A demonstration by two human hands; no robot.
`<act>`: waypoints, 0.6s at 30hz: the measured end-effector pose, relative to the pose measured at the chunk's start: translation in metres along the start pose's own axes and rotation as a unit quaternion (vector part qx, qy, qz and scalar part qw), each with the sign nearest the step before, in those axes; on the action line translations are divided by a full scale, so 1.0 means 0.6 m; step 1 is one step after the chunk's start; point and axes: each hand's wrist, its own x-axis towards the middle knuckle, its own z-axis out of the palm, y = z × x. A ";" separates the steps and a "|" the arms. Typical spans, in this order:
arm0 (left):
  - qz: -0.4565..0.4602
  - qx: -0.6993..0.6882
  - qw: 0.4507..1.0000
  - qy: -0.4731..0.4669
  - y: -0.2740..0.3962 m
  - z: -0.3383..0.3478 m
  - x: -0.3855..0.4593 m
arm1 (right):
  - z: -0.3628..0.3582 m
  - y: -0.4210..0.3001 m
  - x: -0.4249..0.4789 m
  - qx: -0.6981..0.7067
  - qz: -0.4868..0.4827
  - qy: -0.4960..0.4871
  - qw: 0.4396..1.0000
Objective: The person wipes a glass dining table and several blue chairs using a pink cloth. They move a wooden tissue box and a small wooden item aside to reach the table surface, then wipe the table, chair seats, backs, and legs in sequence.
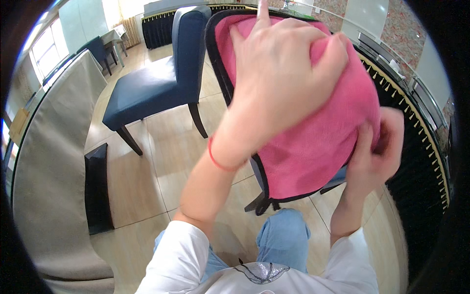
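A pink cloth (312, 158) with black edge binding spreads in front of me, its lower corner trailing black ties (262, 207). My left hand (282, 70) lies across its upper part, back of the hand towards me. Its thumb and forefinger come together on the cloth near the top right, while other fingers stick out; motion blurs the tips. At the cloth's right edge, my right hand (378, 147) grips it, thumb on the near face and fingers curled behind. Part of a dark blue chair (336, 178) shows below and behind the cloth, which hides the rest.
A dark blue padded chair (147, 95) stands on the tiled floor ahead to the left. A cloth-draped table (55, 154) runs along my left. On my right is a counter with a black, gold-fringed skirt (411, 158); metal trays (426, 95) sit on top.
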 end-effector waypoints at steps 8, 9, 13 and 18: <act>0.041 0.362 0.888 -0.282 -0.182 0.018 0.130 | 0.067 0.037 0.178 0.002 -0.013 -0.160 0.987; 0.024 0.346 0.892 -0.291 -0.195 0.028 0.140 | 0.079 0.048 0.199 -0.007 0.019 -0.223 0.975; -0.112 0.305 0.876 -0.356 -0.236 -0.003 0.171 | 0.170 0.091 0.237 0.076 0.117 -0.389 0.911; -0.230 0.235 0.873 -0.360 -0.275 -0.004 0.169 | 0.203 0.175 0.225 0.169 0.058 -0.395 0.901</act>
